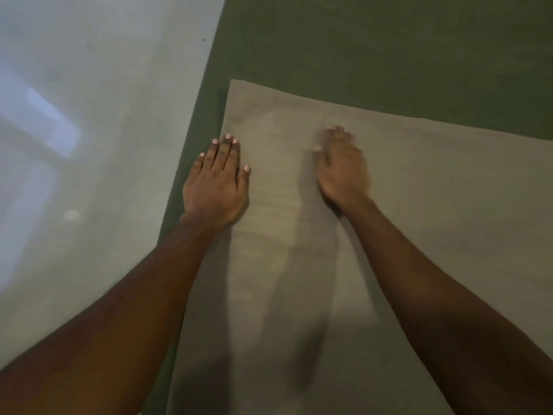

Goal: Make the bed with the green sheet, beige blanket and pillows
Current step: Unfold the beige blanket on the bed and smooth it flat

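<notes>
The beige blanket (419, 220) lies flat over the green sheet (374, 49), which covers the bed's upper part and shows as a strip along its left side. My left hand (217, 187) rests palm down with straight fingers on the blanket's left edge, near its top corner. My right hand (341, 169) lies flat on the blanket further right and is blurred. No pillows are in view.
A pale glossy floor (89, 145) runs along the bed's left side, with light reflections on it. The bed's left edge cuts diagonally from the top centre to the bottom left.
</notes>
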